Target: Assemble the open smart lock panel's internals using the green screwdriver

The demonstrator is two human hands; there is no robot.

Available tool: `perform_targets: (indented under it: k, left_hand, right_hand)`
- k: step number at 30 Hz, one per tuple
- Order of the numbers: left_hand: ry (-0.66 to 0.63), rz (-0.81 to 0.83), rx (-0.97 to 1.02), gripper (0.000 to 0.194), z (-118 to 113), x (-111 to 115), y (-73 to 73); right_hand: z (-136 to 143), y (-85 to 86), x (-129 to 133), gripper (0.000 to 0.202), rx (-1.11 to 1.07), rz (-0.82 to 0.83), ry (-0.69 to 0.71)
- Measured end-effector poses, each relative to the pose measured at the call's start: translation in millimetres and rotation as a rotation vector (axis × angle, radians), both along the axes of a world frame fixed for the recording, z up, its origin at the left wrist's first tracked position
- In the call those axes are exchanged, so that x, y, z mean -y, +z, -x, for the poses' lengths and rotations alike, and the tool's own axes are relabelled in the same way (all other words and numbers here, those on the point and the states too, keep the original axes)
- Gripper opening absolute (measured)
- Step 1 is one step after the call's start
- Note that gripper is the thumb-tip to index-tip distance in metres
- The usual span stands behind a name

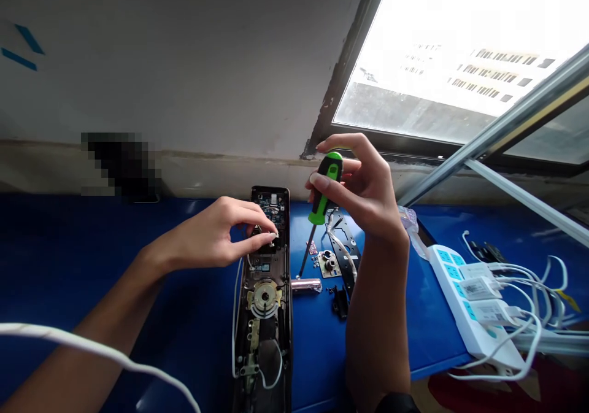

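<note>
Long black open-topped electronics housing [264, 296] sits under my left hand [227, 232], fingertips close, clamped or not I can't tell from here; my right hand [368, 195] clamps a green-and-black screwdriver [317, 213] aside, probably for room

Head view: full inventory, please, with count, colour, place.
Opened device: one, dark, centre.
Screwdriver: one, green and black, in the right hand.
Cylinder: one, pink, right of the device.
Square part: one, pale, beyond the cylinder.
Plate: one, black, beside the square part.
Small part: one, black, nearer than the plate.
Power strip: one, white and blue, right.
Adapters: three, white, in the power strip.
Cables: several, white, left and right.
Wall marks: two, blue, upper left.
Blurred object: one, dark, left.
Window: at least one, bright, upper right.
Table: one, blue, underneath.
Left hand: one, bare, at the device's far end.
Right hand: one, bare, on the screwdriver.
</note>
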State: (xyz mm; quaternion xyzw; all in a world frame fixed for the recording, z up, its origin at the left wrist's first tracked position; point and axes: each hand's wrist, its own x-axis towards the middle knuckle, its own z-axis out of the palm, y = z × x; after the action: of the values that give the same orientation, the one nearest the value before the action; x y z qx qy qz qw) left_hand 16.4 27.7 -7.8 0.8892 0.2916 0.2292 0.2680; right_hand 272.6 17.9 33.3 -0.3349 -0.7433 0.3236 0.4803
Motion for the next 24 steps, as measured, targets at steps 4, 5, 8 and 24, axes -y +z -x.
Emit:
perform_targets:
  k: [4, 5, 8, 24]
  left_hand:
    - [-0.020, 0.066, -0.046, 0.026, 7.6, -2.2, 3.4]
    - [-0.023, 0.070, -0.053, 0.027, 8.1, -2.8, 2.8]
    - [-0.017, 0.077, -0.049, 0.027, 7.2, -5.3, -2.0]
    - [0.118, 0.042, 0.042, 0.034, -1.1, -9.0, -15.4]
  right_hand:
    - [10.2, 1.1, -3.3, 0.029, -0.077, -0.107, -0.159]
    - [10.7, 1.6, -4.9, 0.029, -0.082, -0.138, -0.204]
    - [10.0, 2.5, -9.6, 0.030, -0.057, -0.238, -0.275]
    - [10.3, -5.5, -17.9, 0.034, -0.066, -0.370, -0.388]
